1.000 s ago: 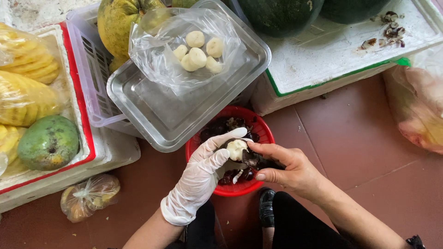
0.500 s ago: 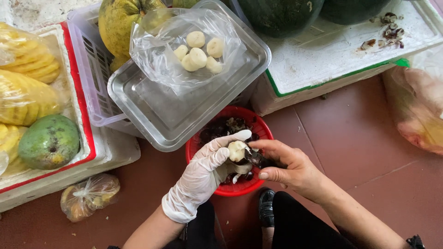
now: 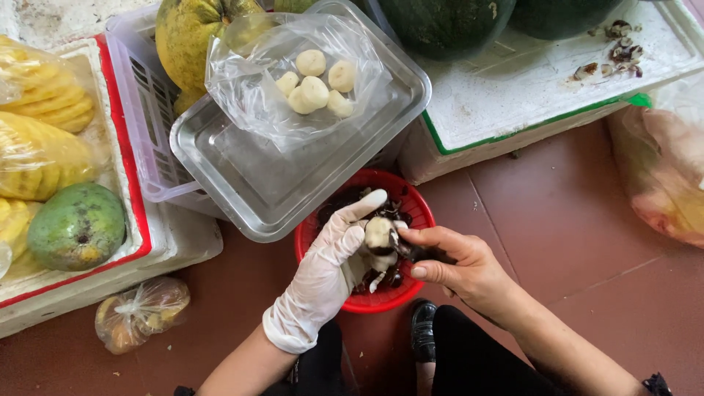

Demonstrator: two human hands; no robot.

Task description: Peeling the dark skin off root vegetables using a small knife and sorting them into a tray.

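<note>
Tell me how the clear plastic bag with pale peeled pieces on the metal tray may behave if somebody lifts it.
The clear plastic bag looks thin and crinkled, so it would probably sag. Its mouth lies open, so the rounded pale peeled pieces might roll out onto the shiny metal tray. It seems light.

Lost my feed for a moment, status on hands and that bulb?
Left hand, gloved, cradles half-peeled bulb over red basket. Right hand, bare, pinches it. Nothing in the way.

Above the red round plastic basket (image 3: pixel 418 209): cream-white peeled fruit pieces (image 3: pixel 314 82), a green-yellow mango (image 3: pixel 75 226) leftward, dark-green melons (image 3: pixel 447 22).
</note>
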